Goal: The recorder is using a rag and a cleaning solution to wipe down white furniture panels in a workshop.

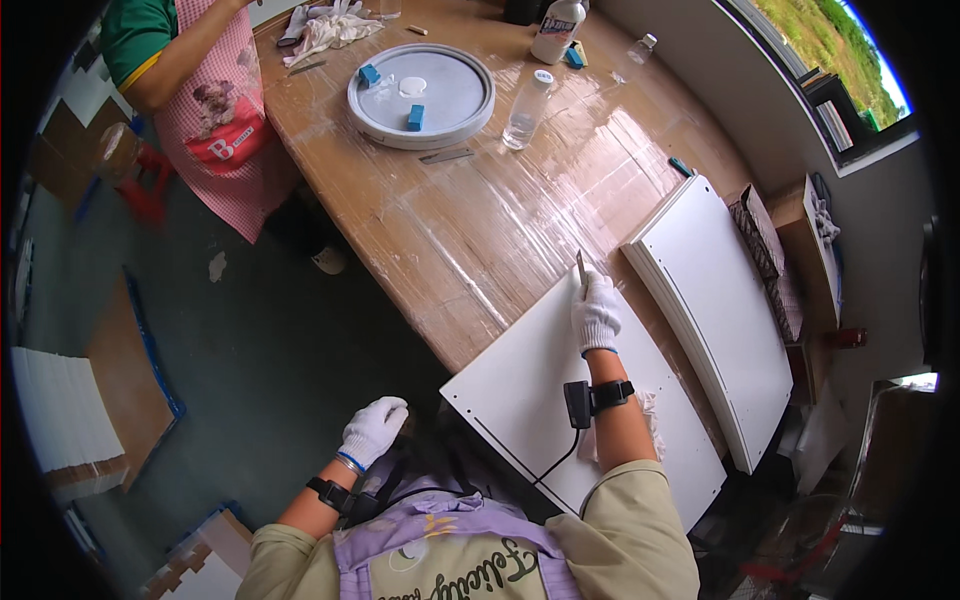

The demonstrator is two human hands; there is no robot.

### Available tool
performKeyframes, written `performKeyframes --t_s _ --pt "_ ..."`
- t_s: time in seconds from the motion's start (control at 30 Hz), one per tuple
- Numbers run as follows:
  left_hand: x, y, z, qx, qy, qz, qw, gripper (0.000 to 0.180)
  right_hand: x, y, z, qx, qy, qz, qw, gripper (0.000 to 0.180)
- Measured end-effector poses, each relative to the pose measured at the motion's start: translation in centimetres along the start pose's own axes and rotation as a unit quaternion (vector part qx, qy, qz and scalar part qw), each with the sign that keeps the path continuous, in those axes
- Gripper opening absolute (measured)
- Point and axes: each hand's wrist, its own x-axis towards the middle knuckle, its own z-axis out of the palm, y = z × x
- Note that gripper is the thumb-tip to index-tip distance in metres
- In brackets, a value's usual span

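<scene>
My right hand (597, 310), in a white knit glove, is closed around a thin metal blade (580, 262) whose tip points away from me. It is over the far corner of a white panel (560, 400) with small holes along its edges, which lies on the table. My left hand (373, 432), also gloved, hangs left of the panel in front of my body, apart from it. Its fingers are curled together, and nothing shows in them. A crumpled pale cloth (648, 425) lies on the panel, partly behind my right forearm.
A stack of white panels (710, 310) lies to the right. Farther off on the brown table (400, 250) are a round grey lid (455, 118) with blue blocks and white paste, clear bottles (527, 112), and a white jug (556, 32). A person (215, 110) in a checked apron stands at the far left.
</scene>
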Motion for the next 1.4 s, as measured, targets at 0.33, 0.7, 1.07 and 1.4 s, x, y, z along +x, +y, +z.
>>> performKeyframes --t_s 0.33,0.7,1.07,1.4 --pt "-0.1 4.2 3.4 -0.039 -0.189 0.1 0.976 0.048 -8.3 -7.8 -0.5 -0.048 -0.263 -0.136 0.954 0.031" --pt "-1.9 3.1 4.8 -0.039 -0.208 0.143 0.967 0.063 -13.1 -9.6 -1.2 -0.084 -0.239 -0.203 0.946 0.046" --pt "-3.5 2.1 2.3 0.061 -0.315 0.133 0.938 0.051 -16.9 -10.9 -2.2 -0.034 -0.226 -0.241 0.943 0.045" --pt "-3.4 -2.4 -0.1 0.062 -0.265 0.072 0.96 0.049 -17.9 -12.2 -3.0 -0.002 -0.299 -0.293 0.908 0.042"
